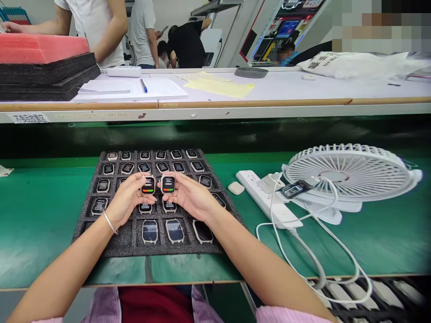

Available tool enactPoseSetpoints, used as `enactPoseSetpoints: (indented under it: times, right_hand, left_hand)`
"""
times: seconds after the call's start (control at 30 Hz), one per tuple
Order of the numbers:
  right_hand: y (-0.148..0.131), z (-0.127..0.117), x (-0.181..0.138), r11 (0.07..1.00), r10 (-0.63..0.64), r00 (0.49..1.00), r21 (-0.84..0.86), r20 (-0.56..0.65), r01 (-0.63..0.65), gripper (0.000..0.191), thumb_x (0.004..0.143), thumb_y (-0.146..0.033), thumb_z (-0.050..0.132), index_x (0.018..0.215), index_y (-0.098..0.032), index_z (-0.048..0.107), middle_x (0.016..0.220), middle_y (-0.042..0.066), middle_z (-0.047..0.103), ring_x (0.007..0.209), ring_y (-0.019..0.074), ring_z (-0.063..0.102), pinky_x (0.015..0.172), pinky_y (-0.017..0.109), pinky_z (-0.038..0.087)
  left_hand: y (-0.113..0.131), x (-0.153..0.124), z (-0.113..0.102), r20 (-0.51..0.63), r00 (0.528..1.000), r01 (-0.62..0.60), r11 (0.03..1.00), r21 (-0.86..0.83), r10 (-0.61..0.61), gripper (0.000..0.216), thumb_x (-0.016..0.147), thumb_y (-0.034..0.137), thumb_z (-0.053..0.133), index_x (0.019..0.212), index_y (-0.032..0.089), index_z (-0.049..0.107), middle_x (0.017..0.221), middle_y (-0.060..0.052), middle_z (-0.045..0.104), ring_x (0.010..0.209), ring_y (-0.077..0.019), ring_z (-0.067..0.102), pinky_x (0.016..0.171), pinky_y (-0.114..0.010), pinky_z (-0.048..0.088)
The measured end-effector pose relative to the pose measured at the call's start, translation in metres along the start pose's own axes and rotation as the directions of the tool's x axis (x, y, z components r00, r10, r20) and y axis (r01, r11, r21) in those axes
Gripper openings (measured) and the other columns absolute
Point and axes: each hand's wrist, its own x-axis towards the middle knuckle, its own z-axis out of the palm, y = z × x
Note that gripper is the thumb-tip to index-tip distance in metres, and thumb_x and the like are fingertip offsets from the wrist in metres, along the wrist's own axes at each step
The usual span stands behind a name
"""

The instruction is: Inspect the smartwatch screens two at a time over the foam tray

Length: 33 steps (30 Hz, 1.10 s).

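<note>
l hand (126, 197) has a strapless smartwatch body (148, 185), r hand (190, 195) has a 2nd smartwatch body (167, 184). both screens lit w/ red + green bars, small text above, too small to read. the 2 watches sit upright side by side, just apart, held over the middle of a dark grey foam tray (124, 249) w/ rows of cutouts. l fingers (136, 183) pressed together, tips on the watch's edge; r fingers (179, 181) same on its watch. exact pinch points can't tell, thumbs hidden.

other watches (150, 231) sit in the tray slots, most w/ dark screens. tray lies on a green esd mat (40, 215). r of tray: white power strip (266, 197), white desk fan (346, 172) lying tilted back, small usb meter (292, 189), white cable (286, 237). thin metal bangle (110, 222) on l wrist.

far bench beyond: papers (129, 89), blue pen (143, 85), yellow sheets (218, 87), stacked black foam (43, 76) under pink foam (40, 48). co-worker in white tee (97, 27) stands behind it, others further back.
</note>
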Motion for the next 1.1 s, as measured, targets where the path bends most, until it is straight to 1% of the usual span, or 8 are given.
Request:
enactPoseSetpoints:
  times: [0.13,0.3,0.37,0.47,0.53,0.63,0.87,1.1]
  right_hand:
    - [0.0009,-0.0001,-0.0001,1.0,-0.013,1.0,0.005,0.013,0.013,0.022,0.091,-0.037,0.062,0.105,-0.02,0.062,0.093,0.007,0.073,0.064,0.0158,0.068,0.063,0.029,0.051]
    - [0.0019,0.0005,0.0001,1.0,-0.025,0.999,0.006,0.042,0.025,0.027,0.089,-0.039,0.065,0.107,-0.019,0.06,0.092,0.007,0.073,0.065,0.0161,0.069,0.063,0.029,0.051]
    - [0.0023,0.0007,-0.0001,0.999,-0.04,0.998,0.005,0.048,0.04,0.028,0.085,-0.035,0.068,0.107,-0.02,0.06,0.092,0.006,0.074,0.065,0.0155,0.069,0.063,0.028,0.051]
    - [0.003,0.0004,-0.0011,0.998,-0.066,0.996,-0.02,0.052,0.067,0.034,0.077,-0.022,0.072,0.108,-0.021,0.06,0.095,0.005,0.074,0.066,0.0138,0.069,0.066,0.028,0.052]
    - [0.0036,0.0002,-0.002,0.995,-0.091,0.994,-0.044,0.055,0.094,0.04,0.072,-0.014,0.072,0.109,-0.021,0.06,0.097,0.004,0.074,0.068,0.013,0.069,0.068,0.027,0.052]
    - [0.0047,0.0002,-0.0028,0.989,-0.122,0.991,-0.074,0.06,0.126,0.044,0.071,-0.009,0.069,0.111,-0.022,0.059,0.098,0.002,0.073,0.071,0.0128,0.069,0.069,0.027,0.053]
    - [0.0049,0.001,-0.0033,0.985,-0.132,0.99,-0.106,0.056,0.137,0.045,0.07,-0.008,0.066,0.113,-0.022,0.058,0.1,0.003,0.073,0.072,0.0138,0.071,0.071,0.029,0.054]
    - [0.0039,0.0013,-0.0049,0.984,-0.121,0.991,-0.121,0.064,0.128,0.048,0.069,-0.008,0.063,0.114,-0.022,0.057,0.1,0.003,0.073,0.072,0.0134,0.071,0.073,0.029,0.056]
  left_hand:
    - [-0.0007,0.0007,-0.0009,-0.006,1.0,0.001,1.0,0.0,-0.001,0.044,0.076,0.034,0.071,0.114,0.014,0.057,0.092,-0.005,0.067,0.065,-0.016,0.07,0.065,-0.031,0.059]
    - [-0.0034,0.0002,0.0,-0.031,0.999,-0.016,0.997,0.07,0.019,0.05,0.069,0.022,0.073,0.115,0.015,0.056,0.101,-0.004,0.066,0.064,-0.0129,0.069,0.066,-0.028,0.058]
    - [-0.005,0.0003,0.0009,-0.048,0.998,-0.026,0.994,0.109,0.032,0.053,0.065,0.018,0.074,0.114,0.015,0.055,0.107,-0.005,0.065,0.063,-0.012,0.069,0.066,-0.028,0.058]
    - [-0.0072,0.0012,0.0015,-0.046,0.997,-0.048,0.989,0.141,0.055,0.054,0.063,0.015,0.073,0.114,0.016,0.055,0.112,-0.006,0.064,0.063,-0.0111,0.069,0.065,-0.027,0.058]
    - [-0.0085,0.0018,0.0015,-0.038,0.997,-0.064,0.987,0.147,0.071,0.054,0.063,0.014,0.073,0.114,0.016,0.055,0.112,-0.007,0.064,0.062,-0.0108,0.069,0.064,-0.027,0.058]
    - [-0.0093,0.0018,0.0013,-0.03,0.996,-0.083,0.985,0.15,0.089,0.055,0.063,0.015,0.073,0.115,0.016,0.054,0.111,-0.006,0.064,0.062,-0.0105,0.069,0.064,-0.026,0.058]
    - [-0.0083,0.001,0.0026,-0.031,0.992,-0.118,0.98,0.162,0.125,0.053,0.064,0.013,0.072,0.114,0.016,0.055,0.1,-0.002,0.065,0.061,-0.0098,0.069,0.064,-0.026,0.059]
    - [-0.009,0.0016,0.0023,-0.027,0.992,-0.12,0.975,0.186,0.127,0.053,0.064,0.013,0.069,0.115,0.015,0.054,0.099,-0.002,0.065,0.061,-0.0093,0.068,0.064,-0.025,0.058]
